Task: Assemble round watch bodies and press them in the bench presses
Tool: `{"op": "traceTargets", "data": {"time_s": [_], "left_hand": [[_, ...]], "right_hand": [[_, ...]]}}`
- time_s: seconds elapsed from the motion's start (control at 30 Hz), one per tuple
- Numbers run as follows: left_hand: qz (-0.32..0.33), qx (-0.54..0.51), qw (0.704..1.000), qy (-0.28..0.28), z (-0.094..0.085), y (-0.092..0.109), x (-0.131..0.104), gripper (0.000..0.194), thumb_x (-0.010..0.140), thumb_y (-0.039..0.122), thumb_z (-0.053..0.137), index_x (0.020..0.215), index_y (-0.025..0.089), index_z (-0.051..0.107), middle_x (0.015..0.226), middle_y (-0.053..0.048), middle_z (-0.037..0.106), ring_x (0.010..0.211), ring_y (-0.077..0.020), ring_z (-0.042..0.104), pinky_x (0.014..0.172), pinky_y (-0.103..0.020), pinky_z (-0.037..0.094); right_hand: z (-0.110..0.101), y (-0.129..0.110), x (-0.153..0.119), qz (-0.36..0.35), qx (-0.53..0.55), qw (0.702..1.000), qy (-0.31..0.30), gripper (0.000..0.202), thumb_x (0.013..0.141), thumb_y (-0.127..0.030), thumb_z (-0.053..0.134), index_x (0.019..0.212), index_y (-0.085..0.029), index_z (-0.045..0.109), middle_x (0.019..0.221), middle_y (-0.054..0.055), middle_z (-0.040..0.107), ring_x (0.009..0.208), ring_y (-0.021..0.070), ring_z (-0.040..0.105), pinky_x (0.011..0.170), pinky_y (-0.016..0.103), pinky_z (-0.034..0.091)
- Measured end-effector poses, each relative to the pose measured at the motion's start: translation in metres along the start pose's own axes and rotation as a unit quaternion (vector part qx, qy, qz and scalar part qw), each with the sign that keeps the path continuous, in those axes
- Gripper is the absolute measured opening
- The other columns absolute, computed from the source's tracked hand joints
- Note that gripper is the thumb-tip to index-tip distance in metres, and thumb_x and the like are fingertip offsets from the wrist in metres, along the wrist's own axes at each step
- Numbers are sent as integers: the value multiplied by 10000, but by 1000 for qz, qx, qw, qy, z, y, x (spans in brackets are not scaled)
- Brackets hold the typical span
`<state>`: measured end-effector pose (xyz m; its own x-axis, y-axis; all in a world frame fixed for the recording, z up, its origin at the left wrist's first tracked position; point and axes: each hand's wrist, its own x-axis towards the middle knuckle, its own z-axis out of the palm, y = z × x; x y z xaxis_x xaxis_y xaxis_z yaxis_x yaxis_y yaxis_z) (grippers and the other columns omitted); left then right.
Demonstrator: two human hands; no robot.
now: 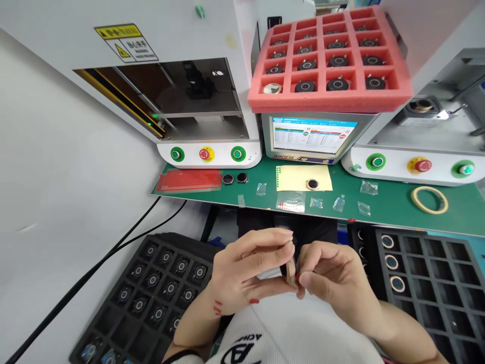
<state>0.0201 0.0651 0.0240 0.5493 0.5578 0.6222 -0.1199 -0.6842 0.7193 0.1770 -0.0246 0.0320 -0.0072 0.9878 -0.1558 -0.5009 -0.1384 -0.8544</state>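
Shirtfront (306,331), left hand (238,270) holding watch (290,272) edgewise, right hand (337,275) pinching red tab (297,277)

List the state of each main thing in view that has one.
Gold watch case, turned edge-on
Left hand, holding the case
Right hand, pinching a small red piece
Screen, lit
Pink tray, front row filled
Left black tray, partly filled
Right black tray, partly filled
Watch on yellow sheet, lying flat
Tape roll, lying flat

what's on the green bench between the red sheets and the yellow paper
In the head view, two dark round watches and two small clear plastic pieces lie between the red sheets and the yellow paper.
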Motion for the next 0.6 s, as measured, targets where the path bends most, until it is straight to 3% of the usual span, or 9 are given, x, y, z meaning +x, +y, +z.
{"op": "traceTargets", "data": {"time_s": [0.27, 0.6], "left_hand": [[3, -15, 999, -36, -2, 0, -2, 576, 768, 170, 751, 1311, 248, 577, 1142, -81, 661, 1065, -230, 669, 876, -369, 624], [47, -23, 997, -48, -4, -2, 3, 576, 761, 115, 748, 1308, 165, 573, 1127, -106, 643, 1119, -235, 636, 914, -353, 603]], "right_hand": [[0, -4, -1, 0, -54, 998, 24, 230, 794, -297, 736, 639, -183, 612, 566, -2, 642, 580, 129, 566, 589, 278, 458], [1, -3, -2, 33, -11, 999, 35, 190, 770, -224, 760, 634, -173, 638, 592, -3, 663, 557, 85, 575, 562, 212, 469]]}}
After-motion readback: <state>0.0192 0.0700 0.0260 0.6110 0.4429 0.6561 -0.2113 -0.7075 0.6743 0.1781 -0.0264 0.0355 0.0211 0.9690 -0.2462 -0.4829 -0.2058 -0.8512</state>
